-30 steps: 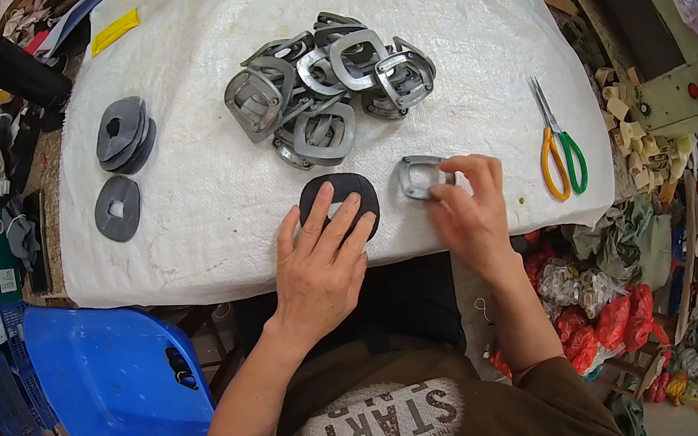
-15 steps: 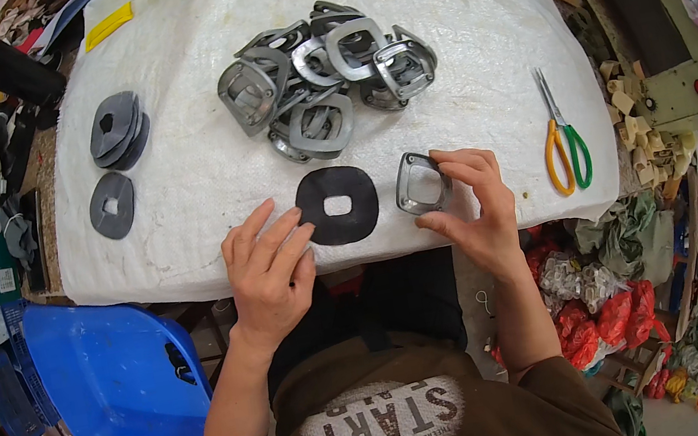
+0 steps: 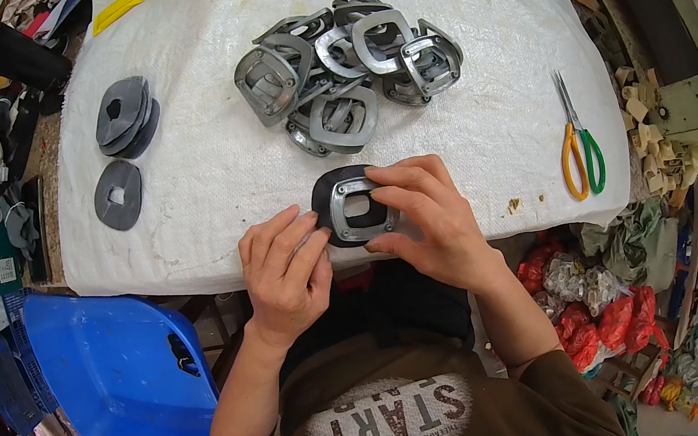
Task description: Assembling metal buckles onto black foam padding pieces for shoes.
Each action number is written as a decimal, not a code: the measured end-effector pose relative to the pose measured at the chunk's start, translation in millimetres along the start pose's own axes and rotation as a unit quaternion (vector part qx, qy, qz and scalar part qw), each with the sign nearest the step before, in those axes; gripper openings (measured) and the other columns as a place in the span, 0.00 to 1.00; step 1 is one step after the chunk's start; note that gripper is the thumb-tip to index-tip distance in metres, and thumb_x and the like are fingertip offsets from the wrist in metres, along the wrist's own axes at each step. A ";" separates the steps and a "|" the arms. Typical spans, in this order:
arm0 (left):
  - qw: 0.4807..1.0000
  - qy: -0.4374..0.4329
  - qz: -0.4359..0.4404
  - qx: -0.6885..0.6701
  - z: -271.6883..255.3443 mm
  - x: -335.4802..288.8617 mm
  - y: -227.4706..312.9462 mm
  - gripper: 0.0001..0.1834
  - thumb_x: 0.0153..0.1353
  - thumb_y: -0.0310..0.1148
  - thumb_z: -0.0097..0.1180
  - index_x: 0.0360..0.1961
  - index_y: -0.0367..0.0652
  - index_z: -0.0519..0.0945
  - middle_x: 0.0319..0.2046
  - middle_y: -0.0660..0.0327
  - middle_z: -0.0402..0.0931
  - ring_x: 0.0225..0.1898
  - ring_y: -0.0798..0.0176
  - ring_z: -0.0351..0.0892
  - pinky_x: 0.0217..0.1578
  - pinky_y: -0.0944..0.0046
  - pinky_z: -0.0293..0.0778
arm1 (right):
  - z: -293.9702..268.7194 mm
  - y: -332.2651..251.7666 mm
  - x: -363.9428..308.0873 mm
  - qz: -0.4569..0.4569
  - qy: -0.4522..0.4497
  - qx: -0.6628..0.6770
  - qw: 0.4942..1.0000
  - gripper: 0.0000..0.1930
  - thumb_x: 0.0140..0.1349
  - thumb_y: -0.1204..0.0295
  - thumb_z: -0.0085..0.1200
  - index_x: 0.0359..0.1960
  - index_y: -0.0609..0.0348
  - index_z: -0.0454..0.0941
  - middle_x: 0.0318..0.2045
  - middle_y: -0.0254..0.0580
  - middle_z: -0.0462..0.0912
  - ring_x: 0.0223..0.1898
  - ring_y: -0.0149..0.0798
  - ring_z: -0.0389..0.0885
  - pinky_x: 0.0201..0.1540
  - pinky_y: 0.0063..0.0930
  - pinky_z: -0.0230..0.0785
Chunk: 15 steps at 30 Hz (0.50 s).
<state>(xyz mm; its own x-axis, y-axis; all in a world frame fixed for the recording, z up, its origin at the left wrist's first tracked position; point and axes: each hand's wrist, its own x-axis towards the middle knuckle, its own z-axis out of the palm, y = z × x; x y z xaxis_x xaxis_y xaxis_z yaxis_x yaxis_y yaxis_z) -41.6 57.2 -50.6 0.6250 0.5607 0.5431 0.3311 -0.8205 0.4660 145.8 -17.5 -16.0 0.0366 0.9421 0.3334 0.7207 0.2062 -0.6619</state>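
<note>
A rounded grey metal frame (image 3: 348,236) lies over a black pad (image 3: 322,195) with a central slot, near the table's front edge. My right hand (image 3: 433,216) grips the frame's right side, with fingertips at its upper corner and the thumb at its lower edge. My left hand (image 3: 284,270) has its fingers stretched out, their tips touching the pad's left edge. Beyond my hands is a heap of similar metal frames (image 3: 344,119). To the left, a stack of dark grey pads (image 3: 121,110) sits behind a single grey pad (image 3: 119,195). The pad's right part is hidden.
Scissors (image 3: 579,147) with orange and green handles lie at the right on the white-covered table (image 3: 211,167). A yellow strip (image 3: 117,9) is at the far left. A blue tub (image 3: 119,386) stands below left. Red bags (image 3: 602,325) are on the lower right.
My right hand has moved left, bringing the metal frame from beside the black pad onto it. My left hand's fingertips stay at the pad's left edge.
</note>
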 end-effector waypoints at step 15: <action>1.000 0.010 0.014 0.005 3.8 1.5 -3.8 0.12 0.38 0.20 0.56 0.29 0.38 0.77 0.36 0.58 0.76 0.42 0.55 0.74 0.40 0.59 0.65 | 6.9 8.6 4.5 0.008 -0.015 -0.003 1.000 0.28 0.31 0.76 0.67 0.40 0.60 0.70 0.46 0.42 0.74 0.44 0.48 0.70 0.43 0.35 0.68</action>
<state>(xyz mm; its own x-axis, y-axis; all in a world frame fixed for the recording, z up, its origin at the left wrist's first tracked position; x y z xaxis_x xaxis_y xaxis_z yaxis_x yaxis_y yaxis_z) -39.2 60.7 -54.2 0.6206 0.5387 0.5697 0.3199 -0.8373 0.4433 147.4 -9.6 -24.8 0.0277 0.9530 0.3017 0.7241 0.1889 -0.6633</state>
